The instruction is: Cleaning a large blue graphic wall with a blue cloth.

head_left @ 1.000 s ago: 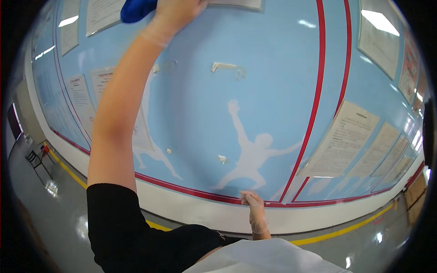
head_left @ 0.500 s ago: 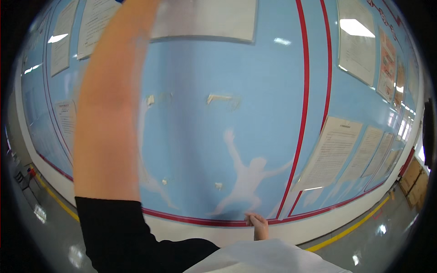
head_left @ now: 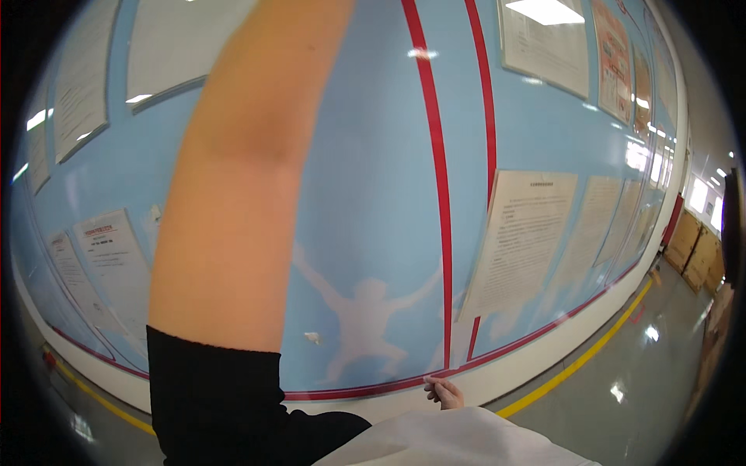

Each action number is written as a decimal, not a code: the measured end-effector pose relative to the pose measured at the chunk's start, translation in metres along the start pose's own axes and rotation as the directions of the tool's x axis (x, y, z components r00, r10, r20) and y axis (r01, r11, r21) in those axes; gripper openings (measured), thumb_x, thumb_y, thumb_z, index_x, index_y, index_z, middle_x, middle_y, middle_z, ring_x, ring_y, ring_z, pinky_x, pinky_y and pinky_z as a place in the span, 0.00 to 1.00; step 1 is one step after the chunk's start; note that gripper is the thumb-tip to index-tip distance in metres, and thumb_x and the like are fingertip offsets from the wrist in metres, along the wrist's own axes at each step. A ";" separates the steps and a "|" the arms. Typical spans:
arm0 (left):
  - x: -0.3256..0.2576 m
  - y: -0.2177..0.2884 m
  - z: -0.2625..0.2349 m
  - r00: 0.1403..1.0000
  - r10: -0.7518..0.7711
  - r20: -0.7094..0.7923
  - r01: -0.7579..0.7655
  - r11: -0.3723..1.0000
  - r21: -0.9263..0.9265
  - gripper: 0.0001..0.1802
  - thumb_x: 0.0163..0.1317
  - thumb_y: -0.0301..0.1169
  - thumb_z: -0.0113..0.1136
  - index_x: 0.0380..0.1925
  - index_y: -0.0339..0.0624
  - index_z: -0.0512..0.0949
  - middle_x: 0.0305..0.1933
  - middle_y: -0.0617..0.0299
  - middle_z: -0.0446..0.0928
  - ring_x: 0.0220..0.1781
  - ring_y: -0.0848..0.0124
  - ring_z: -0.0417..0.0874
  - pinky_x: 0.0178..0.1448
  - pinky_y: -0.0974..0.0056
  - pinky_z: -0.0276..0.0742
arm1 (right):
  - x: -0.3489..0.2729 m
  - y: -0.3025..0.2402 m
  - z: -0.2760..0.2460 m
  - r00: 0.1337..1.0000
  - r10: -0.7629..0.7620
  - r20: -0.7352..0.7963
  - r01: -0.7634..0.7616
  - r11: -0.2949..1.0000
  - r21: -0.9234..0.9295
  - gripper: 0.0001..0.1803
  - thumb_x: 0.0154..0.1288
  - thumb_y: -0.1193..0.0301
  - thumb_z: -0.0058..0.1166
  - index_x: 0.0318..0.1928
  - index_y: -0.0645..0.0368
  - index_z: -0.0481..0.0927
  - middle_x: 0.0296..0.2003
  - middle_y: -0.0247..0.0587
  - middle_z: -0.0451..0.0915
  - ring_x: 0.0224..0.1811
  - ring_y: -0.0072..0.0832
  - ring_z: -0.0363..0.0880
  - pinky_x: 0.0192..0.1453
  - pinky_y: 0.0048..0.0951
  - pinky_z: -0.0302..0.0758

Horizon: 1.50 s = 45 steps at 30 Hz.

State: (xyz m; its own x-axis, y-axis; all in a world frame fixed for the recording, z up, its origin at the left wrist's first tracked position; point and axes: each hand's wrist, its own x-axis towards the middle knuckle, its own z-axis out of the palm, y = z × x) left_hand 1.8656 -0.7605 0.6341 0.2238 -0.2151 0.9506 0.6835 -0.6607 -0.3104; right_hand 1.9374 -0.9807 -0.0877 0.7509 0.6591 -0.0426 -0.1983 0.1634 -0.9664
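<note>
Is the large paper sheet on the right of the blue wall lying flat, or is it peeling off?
Flat, as far as visible: the paper sheet lies against the blue wall, no corner curled.

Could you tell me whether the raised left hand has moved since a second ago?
Yes. The left forearm still reaches up the blue wall, but the hand, then in view near the top edge, is now out of frame above it.
</note>
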 end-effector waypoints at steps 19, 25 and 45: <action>-0.350 0.074 -0.044 0.792 0.483 0.374 -0.264 0.823 -0.502 0.26 0.60 0.32 0.60 0.61 0.59 0.75 0.68 0.69 0.70 0.75 0.56 0.62 0.65 0.51 0.70 | -0.021 0.001 0.010 0.951 0.028 0.308 0.006 0.994 -0.110 0.13 0.69 0.72 0.49 0.46 0.65 0.84 0.34 0.33 0.80 0.36 0.20 0.72 0.45 0.23 0.70; -0.540 0.142 -0.061 0.712 0.414 0.567 0.098 0.741 -0.664 0.21 0.61 0.31 0.56 0.57 0.55 0.77 0.61 0.58 0.74 0.64 0.52 0.72 0.69 0.51 0.63 | -0.036 0.006 0.001 0.948 0.116 0.297 -0.072 0.986 -0.152 0.13 0.70 0.73 0.48 0.46 0.65 0.84 0.34 0.33 0.80 0.36 0.20 0.71 0.44 0.21 0.70; -0.391 -0.012 -0.059 0.997 0.054 -0.053 -0.053 0.998 0.022 0.19 0.68 0.32 0.53 0.58 0.46 0.76 0.63 0.56 0.75 0.73 0.49 0.64 0.75 0.34 0.42 | -0.041 -0.022 -0.019 0.970 -0.001 0.244 0.036 0.990 -0.139 0.14 0.70 0.73 0.46 0.47 0.63 0.84 0.34 0.31 0.79 0.35 0.18 0.69 0.45 0.21 0.67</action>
State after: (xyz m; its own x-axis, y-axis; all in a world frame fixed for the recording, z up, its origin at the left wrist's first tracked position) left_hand 1.7293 -0.7108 0.2660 0.2233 -0.2885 0.9311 0.6861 -0.6320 -0.3604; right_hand 1.9227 -1.0249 -0.0694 0.5747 0.8181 0.0215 -0.0812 0.0831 -0.9932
